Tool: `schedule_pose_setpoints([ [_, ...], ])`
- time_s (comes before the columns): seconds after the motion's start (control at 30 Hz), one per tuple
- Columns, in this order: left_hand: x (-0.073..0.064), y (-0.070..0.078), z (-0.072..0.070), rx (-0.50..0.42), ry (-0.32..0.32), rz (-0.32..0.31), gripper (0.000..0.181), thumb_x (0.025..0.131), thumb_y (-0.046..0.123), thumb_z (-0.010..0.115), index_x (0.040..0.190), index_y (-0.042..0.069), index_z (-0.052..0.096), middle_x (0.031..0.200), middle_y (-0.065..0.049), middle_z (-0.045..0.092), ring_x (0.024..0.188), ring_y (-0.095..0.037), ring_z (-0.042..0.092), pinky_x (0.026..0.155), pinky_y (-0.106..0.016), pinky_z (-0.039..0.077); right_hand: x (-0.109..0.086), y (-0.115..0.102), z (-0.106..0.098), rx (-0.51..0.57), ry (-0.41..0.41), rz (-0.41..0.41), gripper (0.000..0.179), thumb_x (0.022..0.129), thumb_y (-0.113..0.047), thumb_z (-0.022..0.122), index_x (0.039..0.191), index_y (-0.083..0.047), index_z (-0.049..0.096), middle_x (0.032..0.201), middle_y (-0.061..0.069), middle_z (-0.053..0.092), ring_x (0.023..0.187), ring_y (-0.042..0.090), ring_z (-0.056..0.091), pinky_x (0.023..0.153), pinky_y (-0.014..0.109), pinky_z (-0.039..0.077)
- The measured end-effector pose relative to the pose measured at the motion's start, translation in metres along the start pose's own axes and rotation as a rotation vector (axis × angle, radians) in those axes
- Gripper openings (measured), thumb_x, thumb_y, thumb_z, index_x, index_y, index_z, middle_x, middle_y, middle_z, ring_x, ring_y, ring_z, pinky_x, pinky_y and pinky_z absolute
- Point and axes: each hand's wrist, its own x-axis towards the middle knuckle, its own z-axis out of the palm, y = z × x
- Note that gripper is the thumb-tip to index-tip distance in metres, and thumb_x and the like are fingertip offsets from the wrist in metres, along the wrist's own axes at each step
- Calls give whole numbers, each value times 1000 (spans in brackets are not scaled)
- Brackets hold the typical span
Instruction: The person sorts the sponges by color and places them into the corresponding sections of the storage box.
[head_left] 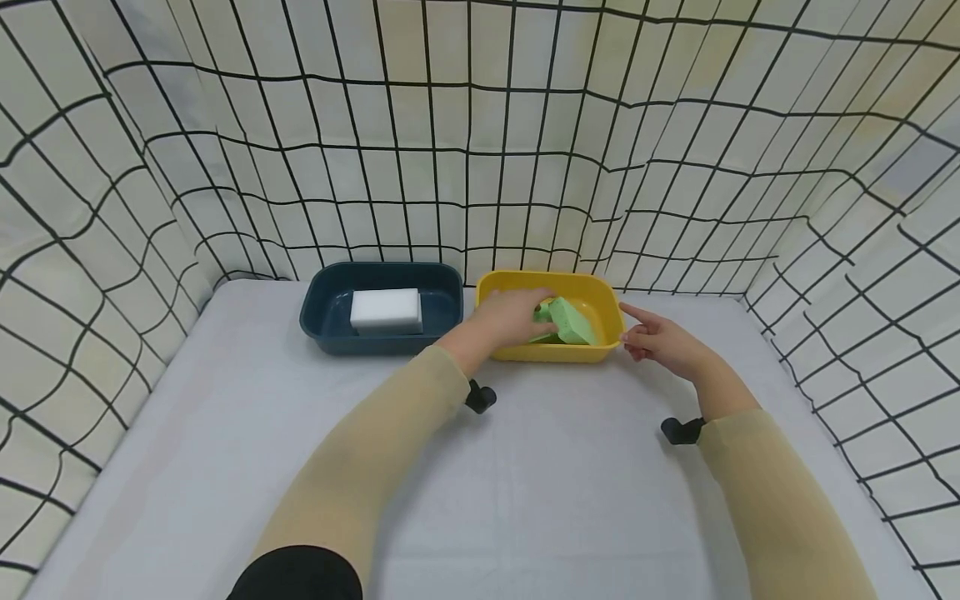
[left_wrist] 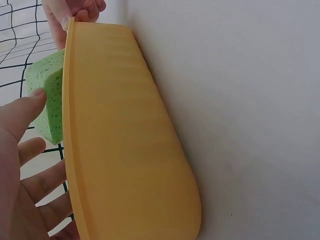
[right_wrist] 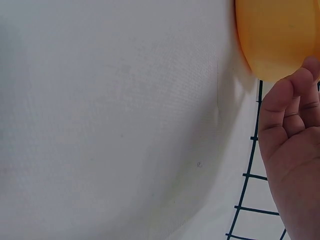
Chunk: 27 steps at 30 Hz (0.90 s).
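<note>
My left hand (head_left: 513,318) reaches over the yellow tub (head_left: 551,353), fingers spread loosely. A light green sponge (head_left: 572,322) sits tilted in this tub. In the left wrist view the thumb tip overlaps the green sponge (left_wrist: 54,95), while the other fingers extend behind the tub's rim (left_wrist: 71,125). More green shows beside the hand, partly hidden by it. At the tub's right end is my right hand (head_left: 666,343), index finger extended to the rim and other fingers loosely bent. The right wrist view shows these fingers (right_wrist: 292,92) against the tub's end.
A dark blue tub (head_left: 330,340) stands left of the yellow one, with a white block (head_left: 386,312) inside. Black wire grid (head_left: 465,150) encloses the back and both sides. A white cloth (head_left: 555,467) covers the table.
</note>
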Motion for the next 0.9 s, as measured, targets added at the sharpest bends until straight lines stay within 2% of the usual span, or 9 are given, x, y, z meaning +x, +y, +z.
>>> schedule_pose_setpoints([
  [0.2,1,2,1,-12,-11,-10,79,88,67,59,152,26,38,151,2,46,135,-21,44,115,-52,26,-1,-1,0,4,2,0,68,102,-29,57,159,-31,20,110,20,57,96,28,57,102,40,46],
  [0.47,2,8,1,25,-3,55,85,86,60,68,156,32,30,158,4,34,143,-24,32,116,-53,22,-3,-3,0,7,-14,0,70,102,-29,57,160,-30,18,111,22,56,97,30,56,100,39,47],
  [0.7,3,10,0,70,-9,72,73,91,52,67,154,33,35,158,4,35,143,-25,32,117,-52,22,1,1,0,-2,-3,-5,70,101,-32,59,160,-30,20,109,20,58,94,28,57,99,38,48],
  [0.9,3,10,0,69,-29,77,66,92,56,62,151,34,41,156,3,38,142,-26,34,117,-51,21,1,1,0,-4,-3,6,70,101,-31,58,160,-31,19,109,19,58,94,27,57,100,38,47],
])
